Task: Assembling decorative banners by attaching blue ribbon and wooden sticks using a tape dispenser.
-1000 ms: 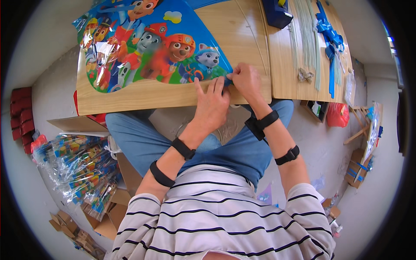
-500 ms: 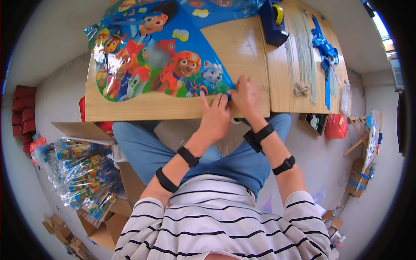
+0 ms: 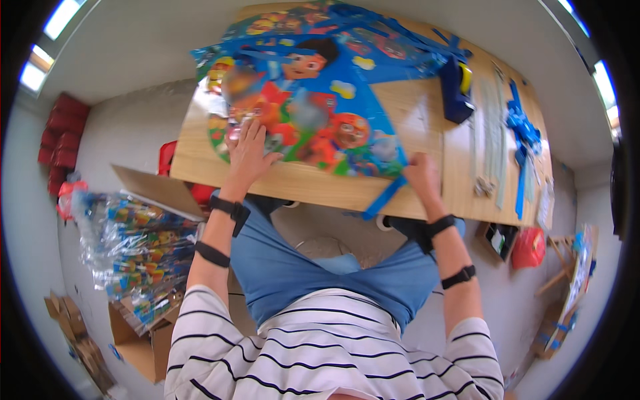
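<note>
A shiny triangular kite sail (image 3: 347,89), blue with printed cartoon figures, lies on the wooden table (image 3: 320,191). My left hand (image 3: 248,152) rests flat on its lower left part, fingers outstretched. At the sail's right corner my right hand (image 3: 423,176) is closed, its fingertips mostly hidden. A blue ribbon strip (image 3: 385,199) runs from that hand down over the table's near edge. The sail is partly blurred.
A dark blue tape dispenser (image 3: 456,93) stands right of the sail. Beyond it lie thin pale rods (image 3: 489,127) and a bunch of blue ribbon (image 3: 525,135). More printed sheets (image 3: 393,47) cover the back. Wrapped printed packs (image 3: 143,247) sit at left, beside cardboard boxes (image 3: 137,343).
My left hand has left the right corner and moved left onto the sail, fingers spread. My right hand stays at the corner, where the blue strip now shows. The whole view has shifted.
</note>
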### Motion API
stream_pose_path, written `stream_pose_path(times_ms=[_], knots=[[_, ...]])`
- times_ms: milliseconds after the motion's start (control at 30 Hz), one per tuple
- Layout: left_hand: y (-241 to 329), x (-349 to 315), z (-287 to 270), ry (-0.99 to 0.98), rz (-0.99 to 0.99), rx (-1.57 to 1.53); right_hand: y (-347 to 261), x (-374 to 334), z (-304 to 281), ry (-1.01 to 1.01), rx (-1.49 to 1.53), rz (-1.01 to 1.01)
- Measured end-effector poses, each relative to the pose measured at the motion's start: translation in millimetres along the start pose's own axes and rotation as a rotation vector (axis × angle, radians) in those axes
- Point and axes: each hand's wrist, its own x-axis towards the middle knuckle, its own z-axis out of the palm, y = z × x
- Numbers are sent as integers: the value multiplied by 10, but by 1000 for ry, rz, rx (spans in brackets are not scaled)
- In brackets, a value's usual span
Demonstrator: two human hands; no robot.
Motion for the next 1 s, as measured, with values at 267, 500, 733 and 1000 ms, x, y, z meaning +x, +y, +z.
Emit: stream_pose_path(times_ms=[267,500,733,1000], knots=[[947,-176,155,-139,243,-96,-183,757,-1265,558,-472,-279],[2086,74,157,-184,462,-444,-1197,655,-1417,526,-468,-471],[1008,-406,1,-34,113,-215,-1495,584,-405,273,-334,-443],[1091,-369,159,-97,93,-300,-1205,922,575,226,-239,-536]])
